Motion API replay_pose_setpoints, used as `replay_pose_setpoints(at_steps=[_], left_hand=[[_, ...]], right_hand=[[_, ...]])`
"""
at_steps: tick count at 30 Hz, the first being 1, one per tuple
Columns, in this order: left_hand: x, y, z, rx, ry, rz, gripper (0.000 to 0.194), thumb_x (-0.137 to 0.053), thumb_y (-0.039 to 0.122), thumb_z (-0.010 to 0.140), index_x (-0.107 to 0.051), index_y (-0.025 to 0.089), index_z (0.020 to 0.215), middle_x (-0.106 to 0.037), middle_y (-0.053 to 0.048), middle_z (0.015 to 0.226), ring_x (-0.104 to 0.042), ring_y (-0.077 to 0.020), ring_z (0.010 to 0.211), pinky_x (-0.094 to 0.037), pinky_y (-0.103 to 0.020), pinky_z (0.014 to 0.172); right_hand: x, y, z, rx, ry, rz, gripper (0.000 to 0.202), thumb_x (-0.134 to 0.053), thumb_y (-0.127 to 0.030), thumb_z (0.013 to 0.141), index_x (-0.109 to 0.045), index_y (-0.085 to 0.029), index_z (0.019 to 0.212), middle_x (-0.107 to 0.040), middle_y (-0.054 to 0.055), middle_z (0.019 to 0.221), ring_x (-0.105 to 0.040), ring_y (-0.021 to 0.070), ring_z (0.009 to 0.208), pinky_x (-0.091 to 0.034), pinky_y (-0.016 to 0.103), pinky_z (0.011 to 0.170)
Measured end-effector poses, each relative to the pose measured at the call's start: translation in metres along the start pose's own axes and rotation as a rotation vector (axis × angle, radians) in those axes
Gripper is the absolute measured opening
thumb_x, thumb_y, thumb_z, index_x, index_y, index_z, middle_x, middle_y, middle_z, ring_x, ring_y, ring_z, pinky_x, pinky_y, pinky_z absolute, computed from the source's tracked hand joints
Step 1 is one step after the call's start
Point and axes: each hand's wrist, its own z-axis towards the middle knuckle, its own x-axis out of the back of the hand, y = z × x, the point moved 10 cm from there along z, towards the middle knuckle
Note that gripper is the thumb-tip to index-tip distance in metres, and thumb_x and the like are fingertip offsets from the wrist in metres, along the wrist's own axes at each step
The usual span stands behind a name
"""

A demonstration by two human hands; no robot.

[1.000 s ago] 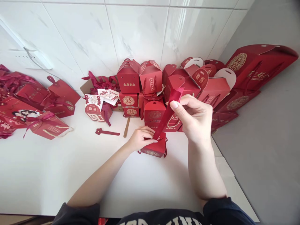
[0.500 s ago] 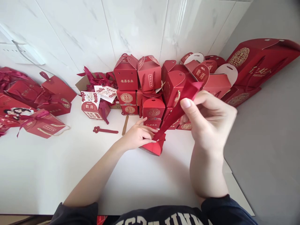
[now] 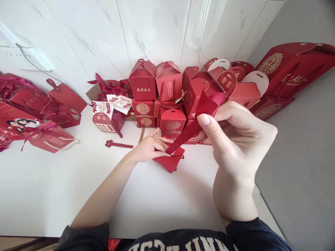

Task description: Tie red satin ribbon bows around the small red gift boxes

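Note:
A small red gift box (image 3: 167, 163) stands on the white table in front of me. My left hand (image 3: 150, 148) rests on its top, thumb and fingers closed in around the spot where a dark red satin ribbon (image 3: 184, 135) comes off the box. Raised to the right of the box, my right hand (image 3: 230, 130) pinches the ribbon near its free end between thumb and index finger. From there the ribbon slants down, taut, to the left fingertips. A short tail of it sticks up above the right thumb. My left fingers partly cover the top of the box.
Stacked red gift boxes (image 3: 142, 83) line the tiled wall, with large red boxes (image 3: 290, 73) at the right. More ribboned boxes (image 3: 49, 136) are at the left. A flower-ended red strip (image 3: 119, 144) and a thin wooden stick (image 3: 141, 135) lie left of my left hand.
My right hand has shifted slightly right, and the ribbon's end now fans out wider above the thumb. The gift box has turned a little under my left hand.

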Motion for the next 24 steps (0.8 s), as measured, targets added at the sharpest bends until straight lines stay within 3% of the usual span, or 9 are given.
replay_pose_setpoints(at_steps=[5, 8, 13, 17, 19, 21, 23, 24], left_hand=[[-0.023, -0.018, 0.0, 0.038, -0.051, -0.16, 0.011, -0.071, 0.031, 0.082, -0.079, 0.023, 0.079, -0.078, -0.004, 0.094, -0.063, -0.0223, 0.118, 0.0, -0.045, 0.124], [-0.033, -0.03, -0.001, 0.082, -0.043, -0.243, 0.013, -0.073, 0.034, 0.079, -0.079, 0.022, 0.08, -0.078, -0.007, 0.097, -0.062, -0.0233, 0.119, -0.001, -0.044, 0.124], [-0.037, -0.032, -0.002, 0.104, -0.046, -0.263, 0.015, -0.074, 0.036, 0.079, -0.078, 0.022, 0.074, -0.078, -0.007, 0.091, -0.062, -0.0238, 0.119, -0.002, -0.046, 0.123], [-0.041, -0.029, -0.001, 0.099, -0.066, -0.272, 0.014, -0.071, 0.035, 0.082, -0.079, 0.023, 0.08, -0.078, -0.005, 0.093, -0.062, -0.024, 0.118, -0.007, -0.048, 0.123], [-0.041, -0.029, -0.001, 0.092, -0.044, -0.307, 0.014, -0.071, 0.035, 0.082, -0.079, 0.024, 0.086, -0.078, -0.005, 0.099, -0.062, -0.0246, 0.119, -0.019, -0.047, 0.122], [-0.041, -0.029, -0.001, 0.099, -0.026, -0.345, 0.016, -0.072, 0.035, 0.08, -0.079, 0.024, 0.09, -0.077, -0.005, 0.101, -0.063, -0.0252, 0.118, -0.032, -0.044, 0.117], [-0.043, -0.028, -0.001, 0.107, -0.029, -0.38, 0.018, -0.073, 0.035, 0.08, -0.079, 0.022, 0.09, -0.078, -0.005, 0.099, -0.067, -0.0249, 0.11, -0.042, -0.041, 0.11], [-0.044, -0.028, -0.001, 0.109, -0.04, -0.397, 0.018, -0.073, 0.035, 0.08, -0.079, 0.021, 0.088, -0.078, -0.006, 0.096, -0.07, -0.0244, 0.104, -0.047, -0.039, 0.107]], right_hand=[[-0.003, 0.033, -0.003, -0.118, -0.028, -0.027, 0.025, -0.067, -0.034, 0.087, -0.061, -0.021, 0.066, -0.06, -0.001, 0.059, -0.059, 0.0136, 0.053, -0.048, 0.028, 0.05], [0.005, 0.051, -0.006, -0.173, 0.028, -0.053, 0.025, -0.067, -0.036, 0.087, -0.062, -0.02, 0.068, -0.062, -0.002, 0.059, -0.062, 0.0128, 0.051, -0.047, 0.025, 0.047], [0.016, 0.05, -0.007, -0.187, 0.053, -0.062, 0.027, -0.069, -0.035, 0.085, -0.062, -0.019, 0.065, -0.062, -0.002, 0.057, -0.063, 0.0126, 0.05, -0.048, 0.024, 0.047], [-0.002, 0.047, -0.006, -0.169, 0.009, 0.005, 0.026, -0.067, -0.036, 0.087, -0.062, -0.019, 0.068, -0.063, -0.001, 0.059, -0.064, 0.0134, 0.052, -0.051, 0.025, 0.05], [-0.025, 0.047, -0.004, -0.142, -0.094, 0.061, 0.021, -0.062, -0.035, 0.09, -0.065, -0.019, 0.076, -0.067, 0.001, 0.069, -0.068, 0.0153, 0.063, -0.054, 0.027, 0.058], [-0.054, 0.045, -0.007, -0.107, -0.308, 0.089, 0.014, -0.06, -0.031, 0.091, -0.066, -0.021, 0.098, -0.072, 0.005, 0.094, -0.07, 0.0181, 0.085, -0.056, 0.029, 0.068], [-0.073, 0.048, -0.015, -0.092, -0.485, 0.05, 0.027, -0.059, -0.026, 0.091, -0.061, -0.023, 0.118, -0.068, 0.006, 0.116, -0.067, 0.0192, 0.101, -0.055, 0.028, 0.073], [-0.075, 0.053, -0.019, -0.102, -0.53, 0.004, 0.028, -0.057, -0.026, 0.092, -0.06, -0.023, 0.119, -0.067, 0.006, 0.116, -0.066, 0.0187, 0.102, -0.053, 0.028, 0.073]])
